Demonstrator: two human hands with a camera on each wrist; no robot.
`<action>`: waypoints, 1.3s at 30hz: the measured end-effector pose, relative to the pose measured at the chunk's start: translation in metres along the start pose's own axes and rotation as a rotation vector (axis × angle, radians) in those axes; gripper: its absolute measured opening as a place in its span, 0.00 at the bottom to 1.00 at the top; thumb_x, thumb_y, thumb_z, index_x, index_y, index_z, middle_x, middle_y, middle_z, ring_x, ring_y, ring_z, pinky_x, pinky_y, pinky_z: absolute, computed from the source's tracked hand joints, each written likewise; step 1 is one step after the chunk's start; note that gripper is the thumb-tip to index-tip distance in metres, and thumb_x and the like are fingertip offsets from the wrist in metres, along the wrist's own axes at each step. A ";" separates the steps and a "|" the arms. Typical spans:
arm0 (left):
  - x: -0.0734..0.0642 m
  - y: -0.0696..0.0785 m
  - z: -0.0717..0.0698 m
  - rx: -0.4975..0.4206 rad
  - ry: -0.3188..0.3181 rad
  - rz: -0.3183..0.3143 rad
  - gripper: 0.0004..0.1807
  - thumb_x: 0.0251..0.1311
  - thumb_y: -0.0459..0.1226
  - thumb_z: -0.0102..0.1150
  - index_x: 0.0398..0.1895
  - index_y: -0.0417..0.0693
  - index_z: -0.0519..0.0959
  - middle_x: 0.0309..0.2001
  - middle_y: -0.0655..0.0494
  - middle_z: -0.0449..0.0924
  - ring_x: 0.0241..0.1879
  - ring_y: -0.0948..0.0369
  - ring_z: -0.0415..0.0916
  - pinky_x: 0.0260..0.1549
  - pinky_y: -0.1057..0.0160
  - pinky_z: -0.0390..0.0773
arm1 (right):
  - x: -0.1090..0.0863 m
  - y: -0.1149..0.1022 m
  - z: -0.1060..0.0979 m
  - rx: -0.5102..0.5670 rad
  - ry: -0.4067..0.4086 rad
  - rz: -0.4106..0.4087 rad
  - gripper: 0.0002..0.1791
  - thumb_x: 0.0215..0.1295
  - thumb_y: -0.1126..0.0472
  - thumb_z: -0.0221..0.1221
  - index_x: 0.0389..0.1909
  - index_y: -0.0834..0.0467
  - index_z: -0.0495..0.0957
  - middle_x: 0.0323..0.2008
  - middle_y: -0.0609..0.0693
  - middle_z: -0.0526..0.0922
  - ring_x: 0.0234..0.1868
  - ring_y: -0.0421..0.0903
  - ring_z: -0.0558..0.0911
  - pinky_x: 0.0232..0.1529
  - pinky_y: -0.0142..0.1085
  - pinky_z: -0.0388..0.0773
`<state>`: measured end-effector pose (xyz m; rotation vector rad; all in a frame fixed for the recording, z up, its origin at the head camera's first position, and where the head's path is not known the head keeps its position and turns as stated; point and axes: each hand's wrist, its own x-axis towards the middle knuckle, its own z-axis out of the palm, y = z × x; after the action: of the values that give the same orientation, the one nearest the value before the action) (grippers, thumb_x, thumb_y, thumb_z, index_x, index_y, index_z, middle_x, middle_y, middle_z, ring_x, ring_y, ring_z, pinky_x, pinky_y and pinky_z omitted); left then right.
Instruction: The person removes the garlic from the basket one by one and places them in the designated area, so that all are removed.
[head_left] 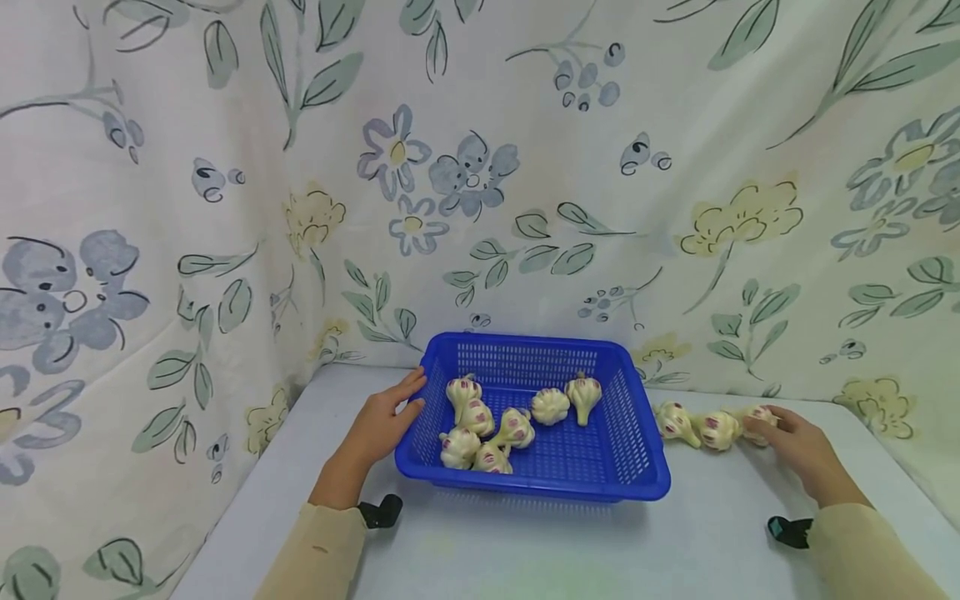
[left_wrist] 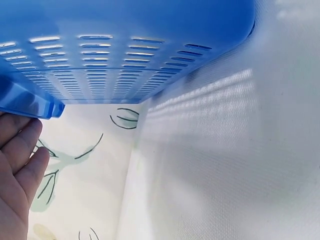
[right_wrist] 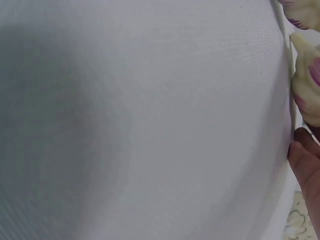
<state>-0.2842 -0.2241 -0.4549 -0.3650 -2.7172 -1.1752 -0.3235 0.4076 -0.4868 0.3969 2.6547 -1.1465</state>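
Note:
A blue plastic basket (head_left: 525, 487) with slotted walls stands on the white table, several garlic bulbs (head_left: 550, 406) lying inside it. My left hand (head_left: 375, 425) rests its fingers, fairly straight, against the basket's left rim; in the left wrist view the fingertips (left_wrist: 34, 131) are right at the rim's underside. To the right of the basket, three garlic bulbs lie in a row. With thumb and fingers my right hand (head_left: 802, 446) pinches the rightmost garlic bulb (head_left: 756, 423). Beside it lie the middle bulb (head_left: 717, 431) and the left bulb (head_left: 677, 422).
The white table (head_left: 525, 554) reaches back to a floral curtain (head_left: 540, 192), which also hangs along the left side. A small black device (head_left: 381, 512) sits at the left wrist, and another black device (head_left: 789, 531) at the right.

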 end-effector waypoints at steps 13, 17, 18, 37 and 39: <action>0.001 0.001 0.001 -0.008 0.006 -0.008 0.26 0.70 0.41 0.52 0.70 0.46 0.69 0.74 0.56 0.61 0.73 0.50 0.59 0.66 0.43 0.65 | -0.002 -0.005 -0.001 -0.018 -0.012 -0.016 0.57 0.66 0.27 0.42 0.76 0.65 0.33 0.70 0.82 0.41 0.68 0.80 0.51 0.62 0.71 0.60; 0.001 0.001 0.000 -0.006 0.004 -0.018 0.26 0.70 0.42 0.52 0.70 0.47 0.69 0.74 0.57 0.61 0.73 0.51 0.59 0.66 0.43 0.65 | -0.003 -0.005 0.000 -0.021 -0.007 -0.014 0.57 0.66 0.27 0.42 0.76 0.66 0.34 0.70 0.81 0.42 0.68 0.80 0.51 0.62 0.71 0.61; 0.001 0.002 0.000 -0.008 0.003 -0.024 0.26 0.70 0.42 0.51 0.70 0.48 0.69 0.74 0.58 0.61 0.73 0.51 0.59 0.66 0.43 0.65 | -0.003 -0.005 0.000 -0.021 -0.007 -0.014 0.57 0.66 0.27 0.42 0.76 0.66 0.34 0.70 0.81 0.42 0.68 0.80 0.51 0.62 0.70 0.61; 0.002 0.001 0.002 -0.013 0.009 -0.005 0.26 0.70 0.40 0.52 0.70 0.46 0.69 0.73 0.56 0.62 0.72 0.50 0.61 0.66 0.44 0.66 | -0.004 -0.005 0.001 -0.026 -0.010 0.002 0.60 0.65 0.26 0.43 0.75 0.69 0.34 0.70 0.81 0.42 0.68 0.80 0.51 0.62 0.70 0.61; 0.001 0.002 0.001 -0.016 0.011 -0.001 0.26 0.70 0.40 0.53 0.70 0.45 0.69 0.73 0.55 0.63 0.72 0.50 0.61 0.65 0.44 0.66 | -0.004 -0.005 0.001 -0.022 -0.008 -0.001 0.60 0.65 0.26 0.43 0.75 0.69 0.34 0.70 0.81 0.42 0.68 0.80 0.52 0.62 0.70 0.61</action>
<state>-0.2850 -0.2216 -0.4539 -0.3580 -2.7001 -1.1960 -0.3213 0.4033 -0.4830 0.3866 2.6582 -1.1154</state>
